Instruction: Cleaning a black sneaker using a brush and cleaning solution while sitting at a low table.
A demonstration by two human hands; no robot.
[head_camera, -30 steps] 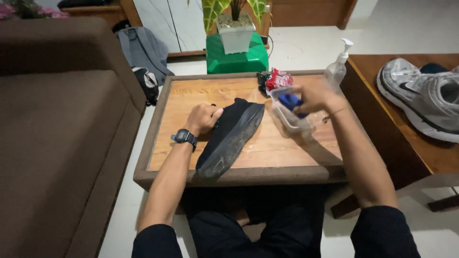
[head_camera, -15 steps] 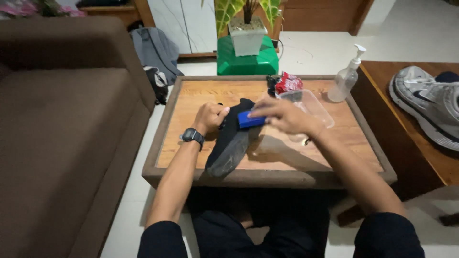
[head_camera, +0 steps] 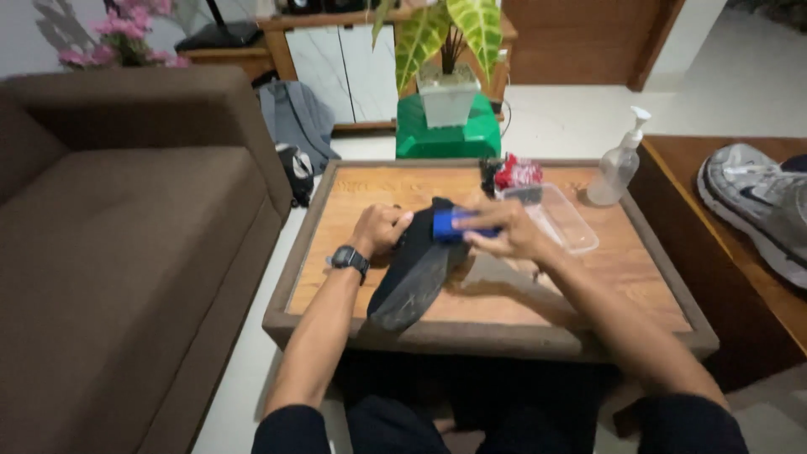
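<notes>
— So, where is the black shoe (head_camera: 414,267) sitting?

— On its side on the low wooden table (head_camera: 647,277), sole turned outward, heel end near the front rim. The left hand (head_camera: 381,229) is curled tight around its upper edge, wristwatch (head_camera: 348,259) just behind it.

— And the other hand?

— The right hand (head_camera: 504,232) has its fingers pinched around a small blue block (head_camera: 452,225), pressed against the shoe's toe end.

— What lies beside them?

— Just beyond the right hand, a clear plastic tub (head_camera: 561,220). Behind that, a red and black crumpled bundle (head_camera: 509,174) at the table's far edge, and a clear pump bottle (head_camera: 620,162) at the far right corner.

— Around the table?

— A brown sofa (head_camera: 126,244) on the left with a grey backpack (head_camera: 294,126) leaning at its end, a potted plant (head_camera: 448,59) on a green stand (head_camera: 445,134) beyond, and a grey sneaker (head_camera: 761,206) on the wooden bench to the right.
</notes>
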